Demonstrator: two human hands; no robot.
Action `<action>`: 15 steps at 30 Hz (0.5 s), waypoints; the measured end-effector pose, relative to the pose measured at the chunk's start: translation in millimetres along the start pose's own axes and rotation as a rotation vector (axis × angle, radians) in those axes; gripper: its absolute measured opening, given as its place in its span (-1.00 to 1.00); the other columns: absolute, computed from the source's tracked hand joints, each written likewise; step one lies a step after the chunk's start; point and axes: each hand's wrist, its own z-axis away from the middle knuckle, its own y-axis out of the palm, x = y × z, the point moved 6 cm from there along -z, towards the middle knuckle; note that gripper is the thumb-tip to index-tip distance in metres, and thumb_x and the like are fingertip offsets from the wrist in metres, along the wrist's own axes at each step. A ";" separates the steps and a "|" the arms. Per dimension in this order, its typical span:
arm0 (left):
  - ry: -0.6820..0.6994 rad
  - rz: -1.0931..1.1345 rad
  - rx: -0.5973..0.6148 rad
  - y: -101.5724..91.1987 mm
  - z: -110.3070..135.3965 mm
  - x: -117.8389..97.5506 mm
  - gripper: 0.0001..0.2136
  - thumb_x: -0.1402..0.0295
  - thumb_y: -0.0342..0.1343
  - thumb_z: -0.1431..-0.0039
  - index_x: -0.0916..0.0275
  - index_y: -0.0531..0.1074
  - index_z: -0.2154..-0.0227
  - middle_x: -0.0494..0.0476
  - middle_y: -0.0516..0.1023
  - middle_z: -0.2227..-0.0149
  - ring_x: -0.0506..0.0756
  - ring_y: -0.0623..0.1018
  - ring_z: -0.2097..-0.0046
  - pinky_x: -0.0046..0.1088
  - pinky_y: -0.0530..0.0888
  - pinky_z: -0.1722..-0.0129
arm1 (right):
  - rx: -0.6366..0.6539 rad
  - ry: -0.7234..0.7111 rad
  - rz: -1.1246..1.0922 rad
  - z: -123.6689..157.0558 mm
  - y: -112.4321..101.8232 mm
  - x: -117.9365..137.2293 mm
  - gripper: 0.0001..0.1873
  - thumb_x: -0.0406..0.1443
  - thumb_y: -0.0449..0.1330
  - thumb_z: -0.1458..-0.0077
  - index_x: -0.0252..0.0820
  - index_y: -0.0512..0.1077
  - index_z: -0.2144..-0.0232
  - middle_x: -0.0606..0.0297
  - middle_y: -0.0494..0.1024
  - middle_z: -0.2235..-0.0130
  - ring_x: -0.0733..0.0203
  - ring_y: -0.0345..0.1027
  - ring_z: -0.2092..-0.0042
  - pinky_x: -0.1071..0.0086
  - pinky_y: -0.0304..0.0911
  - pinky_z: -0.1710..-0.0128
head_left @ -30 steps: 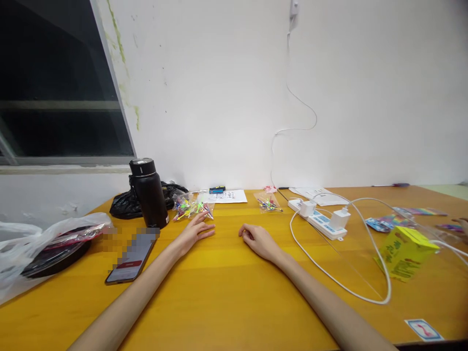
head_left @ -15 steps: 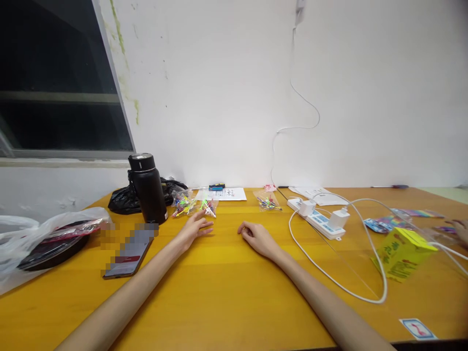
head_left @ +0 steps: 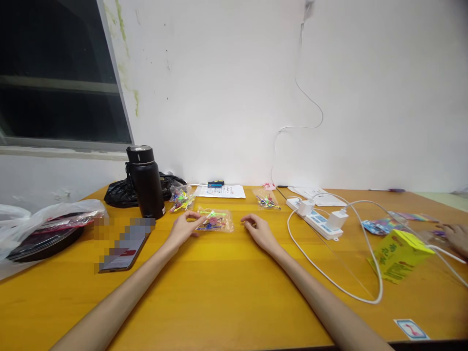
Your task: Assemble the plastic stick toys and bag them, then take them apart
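Note:
My left hand (head_left: 182, 229) pinches the left edge of a small clear plastic bag (head_left: 224, 224), which holds thin green, blue and red plastic pieces. This bag is low over the wooden table (head_left: 219, 292) or on it; I cannot tell which. To its right, my right hand (head_left: 258, 231) rests on its side near the tabletop, fingers loosely bent with a small gap to the thumb and nothing in them. A similar bag of coloured pieces (head_left: 183, 199) lies behind my left hand. Another such bag (head_left: 266, 199) is beyond my right hand.
At left stand a black bottle (head_left: 146, 185), a phone (head_left: 126, 248) and a white plastic bag (head_left: 22, 229). Screwdrivers (head_left: 215, 184) and a paper sheet (head_left: 234, 191) lie at the back. Rightward are a power strip (head_left: 321, 223), looping cables, a yellow box (head_left: 400, 256) and another person's hand (head_left: 455, 238).
My left hand has taken hold of one bag of coloured pieces and drawn it nearer, away from the other bag. My right hand has loosened slightly.

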 end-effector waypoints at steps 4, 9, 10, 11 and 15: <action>0.116 -0.020 -0.005 5.0 4.4 -6.1 -0.60 0.05 0.37 0.07 0.25 0.44 0.35 0.12 0.55 0.19 0.10 0.54 0.20 -0.47 0.45 0.28 | 0.089 -0.089 0.055 4.1 9.9 8.1 -0.73 -0.32 0.08 -0.19 -0.19 0.57 0.19 0.19 0.53 0.22 0.16 0.37 0.22 0.29 0.25 0.13; 0.026 0.207 0.105 17.3 11.0 -0.5 -0.56 0.10 0.41 0.13 0.23 0.43 0.26 0.14 0.50 0.04 0.04 0.54 0.25 -0.47 0.43 0.28 | 0.054 -0.101 -0.035 5.3 9.7 13.9 -0.72 -0.24 0.11 -0.23 -0.20 0.56 0.13 0.21 0.51 0.26 0.19 0.35 0.28 0.34 0.23 0.24; 0.007 0.253 0.115 18.4 11.8 -0.2 -0.56 0.12 0.42 0.14 0.23 0.43 0.26 0.15 0.50 0.03 0.05 0.55 0.23 -0.45 0.45 0.24 | 0.024 -0.109 -0.050 5.3 6.8 16.2 -0.72 -0.22 0.12 -0.23 -0.19 0.57 0.13 0.21 0.52 0.25 0.18 0.35 0.28 0.34 0.23 0.23; -0.010 0.298 0.126 19.5 12.6 -0.6 -0.56 0.13 0.43 0.14 0.23 0.43 0.25 0.16 0.50 0.03 0.07 0.56 0.21 -0.43 0.46 0.20 | -0.002 -0.122 -0.063 5.5 3.6 19.1 -0.72 -0.20 0.13 -0.24 -0.18 0.57 0.13 0.20 0.53 0.24 0.18 0.36 0.26 0.33 0.24 0.22; -0.027 0.422 0.177 22.3 16.4 -8.4 -0.56 0.18 0.45 0.13 0.21 0.41 0.23 0.20 0.54 0.01 0.12 0.59 0.11 -0.33 0.48 0.05 | -0.019 -0.204 -0.093 8.6 -5.3 35.3 -0.70 -0.15 0.14 -0.27 -0.14 0.59 0.11 0.18 0.54 0.19 0.15 0.38 0.21 0.32 0.26 0.17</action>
